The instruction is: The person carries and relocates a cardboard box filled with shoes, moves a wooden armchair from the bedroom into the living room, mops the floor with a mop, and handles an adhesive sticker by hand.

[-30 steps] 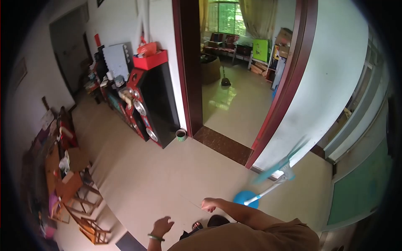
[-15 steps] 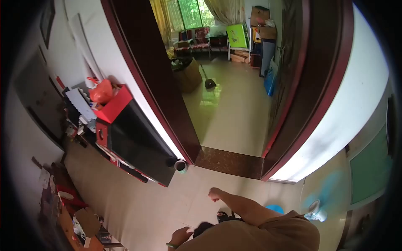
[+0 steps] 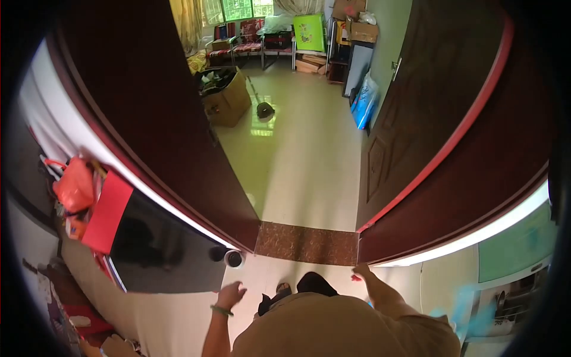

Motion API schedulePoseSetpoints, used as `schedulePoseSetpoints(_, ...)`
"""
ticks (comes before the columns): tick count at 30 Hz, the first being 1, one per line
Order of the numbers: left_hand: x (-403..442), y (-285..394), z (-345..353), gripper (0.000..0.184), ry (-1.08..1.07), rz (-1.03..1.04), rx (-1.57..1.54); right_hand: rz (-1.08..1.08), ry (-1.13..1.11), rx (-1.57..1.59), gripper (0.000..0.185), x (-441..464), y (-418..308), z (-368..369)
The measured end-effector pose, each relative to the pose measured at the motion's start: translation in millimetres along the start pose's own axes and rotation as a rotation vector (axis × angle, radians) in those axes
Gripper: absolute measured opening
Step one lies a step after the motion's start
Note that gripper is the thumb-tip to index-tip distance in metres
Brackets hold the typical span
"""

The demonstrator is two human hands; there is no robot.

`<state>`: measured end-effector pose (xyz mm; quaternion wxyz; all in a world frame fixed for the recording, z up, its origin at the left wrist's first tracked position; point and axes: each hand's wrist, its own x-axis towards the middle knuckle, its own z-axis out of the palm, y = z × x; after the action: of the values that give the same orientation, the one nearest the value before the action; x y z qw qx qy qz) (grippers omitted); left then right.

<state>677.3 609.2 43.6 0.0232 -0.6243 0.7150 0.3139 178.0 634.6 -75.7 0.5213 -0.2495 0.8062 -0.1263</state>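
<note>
My left hand [image 3: 231,295], with a green bangle [image 3: 222,310] at the wrist, hangs in the air with its fingers loosely apart and nothing in them. Nearest to it is a pale cup-like container [image 3: 234,259] with a dark inside, standing on the floor beside a black-fronted cabinet [image 3: 160,250]. My right hand [image 3: 361,272] hangs low near the right end of the brown stone threshold [image 3: 306,243]. Its fingers are curled, and a small red patch shows at them, too small to name.
The dark door [image 3: 404,95] stands open on the right of the doorway. Beyond it are a cardboard box [image 3: 229,104], a long-handled dustpan [image 3: 265,110], a blue bag [image 3: 364,107] and chairs [image 3: 247,41]. A red box [image 3: 108,211] and a red plastic bag [image 3: 76,185] sit atop the cabinet.
I have moved closer to the doorway, and the threshold is nearer my body. My right hand has swung to the right; my left hand has come up and forward.
</note>
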Motion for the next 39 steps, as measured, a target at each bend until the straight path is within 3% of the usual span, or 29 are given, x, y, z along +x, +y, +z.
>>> schedulePoseSetpoints(1, 32, 15, -26, 0.039, -0.041, 0.049, 0.079, 0.128, 0.025, 0.034, 0.015, 4, 0, -13)
schedulePoseSetpoints(2, 62, 32, -50, 0.039, -0.075, 0.116, 0.185, 0.125, 0.004, 0.060, 0.014, 10, 10, -24)
schedulePoseSetpoints(4, 122, 65, -83, 0.036, -0.073, 0.213, 0.155, 0.226, 0.030, 0.135, 0.018, 22, 21, -36)
schedulePoseSetpoints(6, 170, 91, -105, 0.034, -0.050, 0.250, 0.102, 0.141, 0.043, 0.286, 0.016, 27, 26, -42)
schedulePoseSetpoints(9, 236, 114, -113, 0.032, -0.093, 0.363, 0.082, 0.248, 0.018, 0.275, 0.016, 56, -1, -62)
schedulePoseSetpoints(14, 297, 144, -113, 0.031, -0.300, 0.160, 0.160, 0.057, -0.080, 0.402, 0.014, 56, -184, -109)
schedulePoseSetpoints(16, 316, 157, -126, 0.038, -0.339, 0.131, 0.015, 0.219, -0.013, 0.161, 0.012, 149, -206, -110)
schedulePoseSetpoints(18, 340, 165, -143, 0.040, -0.375, 0.033, -0.045, 0.143, -0.085, 0.085, 0.012, 211, -269, -131)
schedulePoseSetpoints(19, 354, 164, -146, 0.040, -0.371, 0.030, -0.058, 0.139, -0.078, -0.009, 0.015, 243, -308, -140)
schedulePoseSetpoints(21, 380, 155, -146, 0.039, -0.208, -0.045, -0.122, 0.003, -0.072, 0.048, 0.013, 284, -391, -156)
schedulePoseSetpoints(24, 432, 148, -159, 0.036, -0.145, -0.104, -0.182, -0.048, -0.047, 0.101, 0.018, 327, -503, -156)
schedulePoseSetpoints(26, 476, 137, -170, 0.034, -0.160, -0.044, -0.144, -0.204, -0.096, 0.209, 0.021, 345, -545, -150)
schedulePoseSetpoints(28, 531, 147, -191, 0.033, -0.278, -0.119, -0.051, -0.113, -0.189, 0.250, 0.022, 346, -574, -141)
schedulePoseSetpoints(30, 588, 158, -226, 0.037, -0.226, -0.048, -0.041, -0.124, -0.353, 0.080, 0.019, 351, -588, -139)
schedulePoseSetpoints(32, 645, 171, -258, 0.034, -0.174, 0.032, -0.074, -0.123, -0.348, -0.178, 0.017, 359, -602, -152)
schedulePoseSetpoints(33, 672, 181, -281, 0.035, -0.202, 0.066, 0.007, -0.388, -0.418, -0.656, 0.017, 399, -581, -160)
schedulePoseSetpoints(35, 725, 200, -327, 0.034, -0.183, 0.123, 0.078, -0.262, -0.331, -0.662, 0.015, 438, -590, -183)
schedulePoseSetpoints(36, 749, 203, -344, 0.034, -0.168, 0.115, 0.077, 0.119, -0.178, -0.191, 0.015, 433, -611, -200)
schedulePoseSetpoints(39, 817, 208, -374, 0.031, -0.055, 0.077, -0.044, 0.144, -0.135, -0.086, 0.015, 477, -667, -246)
